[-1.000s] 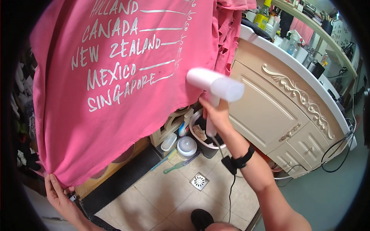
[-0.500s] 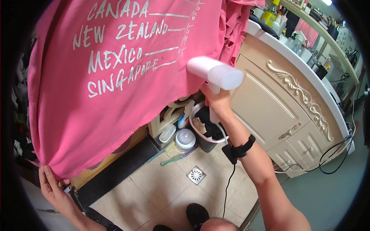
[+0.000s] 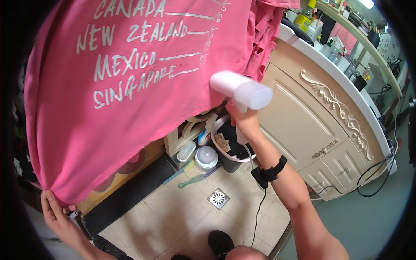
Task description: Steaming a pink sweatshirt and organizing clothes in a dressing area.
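A large pink shirt [image 3: 130,99] with pale lettering is seen hanging across the left and middle of the view, its hem reaching down to the near left. The hem's lower corner is pinched by the left hand [image 3: 56,212], fingers [image 3: 50,203] pressed together on the cloth, and the fabric is pulled taut. A white handheld steamer [image 3: 240,90] is gripped by the right hand [image 3: 245,123], fingers wrapped closed around its handle; its broad head is held against the shirt's right edge, touching or just beside the fabric. A black band [image 3: 271,173] is worn on the right wrist, and a black cord [image 3: 259,212] is seen dropping from it toward the floor.

Below, a floor of beige tiles [image 3: 190,216] is laid with a square metal drain [image 3: 218,198] near the middle. A dark mat [image 3: 125,195] is set along the left, beside a wooden edge. Behind the drain, a small bin [image 3: 232,149] with a pale rim, a round white lidded container [image 3: 206,157] and a green brush [image 3: 190,180] are found close together on the tiles.

To the right, a cream cabinet [image 3: 303,130] with carved scrollwork and a metal handle is topped by a white desk [image 3: 342,78], on which bottles and jars are crowded at the far end. More pink cloth [image 3: 268,30] is draped just over the cabinet's far corner. Black cables [image 3: 372,173] are looped down the cabinet's right end. A dark shoe [image 3: 221,242] is visible at the near edge.
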